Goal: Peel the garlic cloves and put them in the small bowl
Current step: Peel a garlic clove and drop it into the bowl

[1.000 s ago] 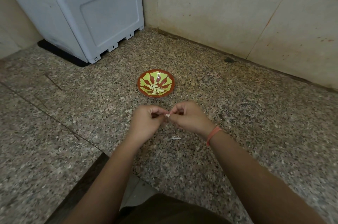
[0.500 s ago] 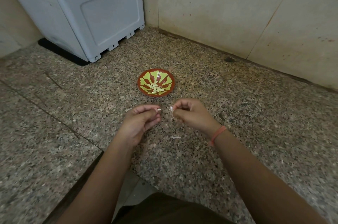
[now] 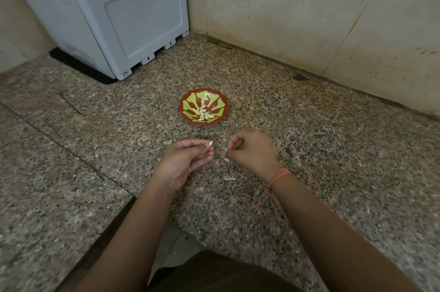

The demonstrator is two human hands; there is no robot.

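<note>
A small red bowl (image 3: 215,97) with a green leaf pattern sits on the granite counter, holding several peeled garlic cloves (image 3: 203,114). Just in front of it, my left hand (image 3: 184,160) pinches a small pale garlic clove (image 3: 210,143) at its fingertips, palm turned up. My right hand (image 3: 252,151) is a short gap to the right, fingers curled, pinching what looks like a thin bit of skin (image 3: 226,149). A scrap of skin (image 3: 226,160) hangs or falls just below that hand.
A piece of garlic skin (image 3: 229,178) lies on the counter between my wrists. A grey plastic appliance (image 3: 114,12) stands at the back left. Tiled wall (image 3: 285,10) runs along the back. The counter edge drops off near my body.
My hands were together on the clove; they have pulled apart, the left keeping the clove, the right moving off to the right with skin. A skin scrap has appeared below the right hand.
</note>
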